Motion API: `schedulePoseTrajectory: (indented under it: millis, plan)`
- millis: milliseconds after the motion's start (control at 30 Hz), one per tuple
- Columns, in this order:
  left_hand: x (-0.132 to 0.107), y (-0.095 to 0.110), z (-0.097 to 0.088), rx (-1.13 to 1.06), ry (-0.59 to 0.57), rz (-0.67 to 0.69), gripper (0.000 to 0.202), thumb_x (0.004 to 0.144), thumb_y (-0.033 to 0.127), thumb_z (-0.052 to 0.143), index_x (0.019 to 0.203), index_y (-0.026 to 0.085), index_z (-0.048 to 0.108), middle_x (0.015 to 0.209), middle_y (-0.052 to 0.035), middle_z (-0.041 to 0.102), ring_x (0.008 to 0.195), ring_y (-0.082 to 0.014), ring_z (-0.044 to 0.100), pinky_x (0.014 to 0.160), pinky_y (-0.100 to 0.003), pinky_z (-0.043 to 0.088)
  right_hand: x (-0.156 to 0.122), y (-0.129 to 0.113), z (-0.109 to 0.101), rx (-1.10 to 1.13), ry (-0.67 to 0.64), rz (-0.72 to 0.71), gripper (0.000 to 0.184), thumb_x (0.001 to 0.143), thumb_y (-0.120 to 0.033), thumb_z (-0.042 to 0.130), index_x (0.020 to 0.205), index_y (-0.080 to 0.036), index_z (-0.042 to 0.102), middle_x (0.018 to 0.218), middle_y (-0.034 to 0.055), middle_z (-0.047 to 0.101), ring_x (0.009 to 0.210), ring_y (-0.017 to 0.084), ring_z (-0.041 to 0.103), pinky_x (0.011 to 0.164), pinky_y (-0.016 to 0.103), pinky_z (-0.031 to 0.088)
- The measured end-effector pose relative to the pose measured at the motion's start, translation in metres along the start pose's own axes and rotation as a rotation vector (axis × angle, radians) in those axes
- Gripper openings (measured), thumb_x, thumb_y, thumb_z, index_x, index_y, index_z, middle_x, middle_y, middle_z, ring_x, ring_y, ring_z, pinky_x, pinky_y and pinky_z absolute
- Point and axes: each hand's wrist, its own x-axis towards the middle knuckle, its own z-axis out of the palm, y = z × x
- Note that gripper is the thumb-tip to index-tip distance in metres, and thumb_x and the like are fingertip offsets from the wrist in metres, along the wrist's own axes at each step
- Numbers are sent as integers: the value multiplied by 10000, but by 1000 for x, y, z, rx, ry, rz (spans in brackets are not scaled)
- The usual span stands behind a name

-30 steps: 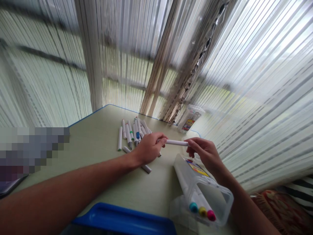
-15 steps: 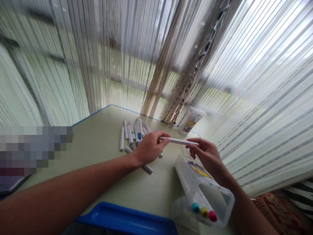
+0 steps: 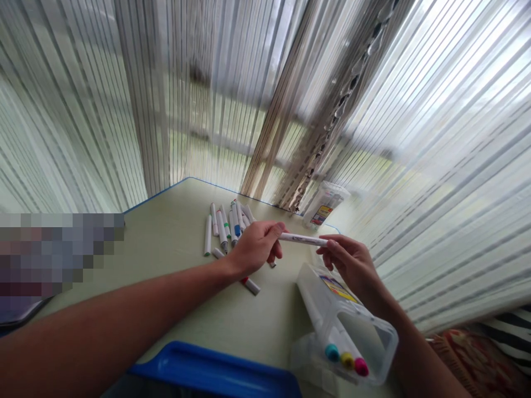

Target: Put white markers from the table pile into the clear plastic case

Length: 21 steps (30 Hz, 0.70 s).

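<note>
Head: marker (image 3: 302,239) between left hand (image 3: 255,247) and right hand (image 3: 348,260) (both gripping).

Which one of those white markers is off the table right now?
The marker held level between the left hand and the right hand. The others lie in a loose pile on the table or sit inside the clear case.

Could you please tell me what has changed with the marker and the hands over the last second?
The left hand rose slightly and the marker was turned, so dark print now shows on its barrel; the right hand still pinches the other end. A red-capped pen, hidden under the left hand before, is uncovered. The pen pile, clear case and blue tray stayed put.
</note>
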Motion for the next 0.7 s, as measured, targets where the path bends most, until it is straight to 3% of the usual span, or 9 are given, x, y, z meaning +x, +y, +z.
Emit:
schedulePoseTrajectory:
  millis: [100, 333, 467, 700]
  plan:
    - [0, 0, 0, 0, -1, -10, 441, 926, 482, 421, 912, 93, 628, 503, 3, 569, 371, -69, 478, 359, -156, 353, 0, 1, -1, -7, -5, -13, 249, 795, -378, 709, 924, -165, 723, 684, 65, 701, 461, 105, 524, 415, 234, 392]
    - [0, -1, 0, 18, 31, 66, 339, 871, 425, 539, 959, 112, 636, 756, -37, 633, 447, -54, 507, 386, -168, 435, 1, 2, -2, -41, 20, -26, 255, 795, -395, 706, 915, -171, 716, 695, 64, 705, 459, 111, 535, 413, 241, 400]
    - [-1, 0, 0, 22, 31, 72, 329, 845, 412, 581, 965, 110, 637, 760, -37, 628, 459, -58, 509, 396, -177, 450, 1, 2, -2, -25, 23, -30, 231, 731, -345, 771, 889, -184, 719, 677, 47, 707, 455, 104, 533, 415, 236, 410]
    - [-5, 5, 0, 38, -40, 60, 374, 763, 396, 687, 992, 101, 680, 605, 9, 565, 458, -68, 475, 417, -180, 401, 0, -1, 2, 38, 7, 3, 259, 691, -309, 802, 902, -178, 728, 681, 52, 712, 450, 100, 534, 403, 229, 395]
